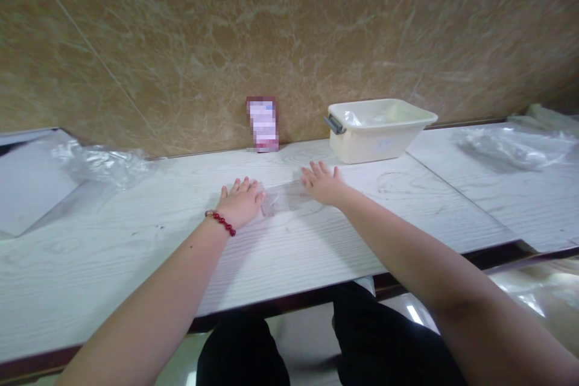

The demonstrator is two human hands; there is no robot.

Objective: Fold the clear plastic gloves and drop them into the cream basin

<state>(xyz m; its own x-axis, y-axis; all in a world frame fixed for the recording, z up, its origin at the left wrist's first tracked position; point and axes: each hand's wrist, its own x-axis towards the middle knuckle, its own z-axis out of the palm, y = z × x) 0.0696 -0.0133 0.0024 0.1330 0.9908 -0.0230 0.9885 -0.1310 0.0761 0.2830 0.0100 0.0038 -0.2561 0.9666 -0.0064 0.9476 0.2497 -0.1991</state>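
Observation:
A clear plastic bag (289, 196) lies flat on the white wood-grain table (280, 253), between my two hands. At its left end my left hand (240, 202) rests palm down, fingers spread, with a red bead bracelet (221, 222) on the wrist. My right hand (323, 184) lies over the bag's right end, also palm down with fingers apart. Neither hand grips anything. The parts of the bag under the hands are hidden, and its see-through edges are hard to make out.
A cream plastic bin (375, 139) with a grey handle stands at the back right, clear plastic inside. A phone-like object (263, 125), blurred out, leans on the marble-patterned wall (217, 42). Crumpled clear plastic (106, 163) lies left by a white sheet (34, 187); more plastic (520, 146) lies right.

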